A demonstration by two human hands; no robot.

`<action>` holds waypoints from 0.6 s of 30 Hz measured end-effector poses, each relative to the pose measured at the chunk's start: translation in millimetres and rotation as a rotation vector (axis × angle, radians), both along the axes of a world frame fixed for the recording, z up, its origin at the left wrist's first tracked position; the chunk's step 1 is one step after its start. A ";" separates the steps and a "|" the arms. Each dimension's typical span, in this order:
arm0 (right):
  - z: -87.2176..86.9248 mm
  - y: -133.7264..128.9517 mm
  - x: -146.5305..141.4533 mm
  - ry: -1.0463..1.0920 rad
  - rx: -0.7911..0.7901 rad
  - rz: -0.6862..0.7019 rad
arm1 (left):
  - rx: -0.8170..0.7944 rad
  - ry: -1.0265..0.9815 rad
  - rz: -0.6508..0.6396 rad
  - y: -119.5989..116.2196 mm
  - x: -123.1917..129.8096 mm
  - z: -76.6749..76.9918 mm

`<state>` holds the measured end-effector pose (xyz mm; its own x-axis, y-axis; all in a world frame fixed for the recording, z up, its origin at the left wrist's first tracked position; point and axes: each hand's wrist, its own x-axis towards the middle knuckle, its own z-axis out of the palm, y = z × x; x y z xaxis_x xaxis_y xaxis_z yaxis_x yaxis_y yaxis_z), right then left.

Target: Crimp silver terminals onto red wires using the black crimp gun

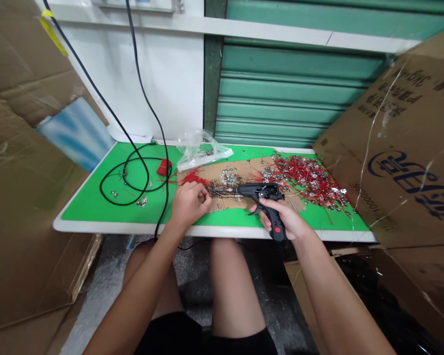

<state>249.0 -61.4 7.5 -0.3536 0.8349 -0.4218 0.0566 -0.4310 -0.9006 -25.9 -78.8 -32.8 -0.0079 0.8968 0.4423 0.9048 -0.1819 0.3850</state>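
My right hand (286, 217) is wrapped round the grip of a black soldering gun (258, 190), whose metal tip points left. Close to that tip, the fingers of my left hand (191, 203) are closed in a pinch; what they hold is too small to make out. Red wires (192, 178) lie just beyond my left hand on a sheet of brown cardboard (222, 167). Small shiny metal pieces (228, 176) sit in a cluster behind the tip. The cardboard around the tip has dark scorch marks.
A large tangled pile of red wires with metal pieces (307, 177) covers the right of the green tabletop (92, 197). A clear plastic bag (203, 153) and a red block-shaped item (164, 167) lie further back. A black cable (162, 133) hangs across the left; cardboard boxes (403, 143) flank the table.
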 end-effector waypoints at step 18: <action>6.9 -5.0 -3.1 -0.077 0.003 -0.008 | 0.046 -0.067 -0.053 1.5 -3.1 -2.8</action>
<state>245.9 -66.4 14.3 -0.3134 0.8387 -0.4453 0.1224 -0.4294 -0.8948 -29.0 -77.3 -35.7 0.0082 0.8757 0.4828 0.8660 -0.2476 0.4345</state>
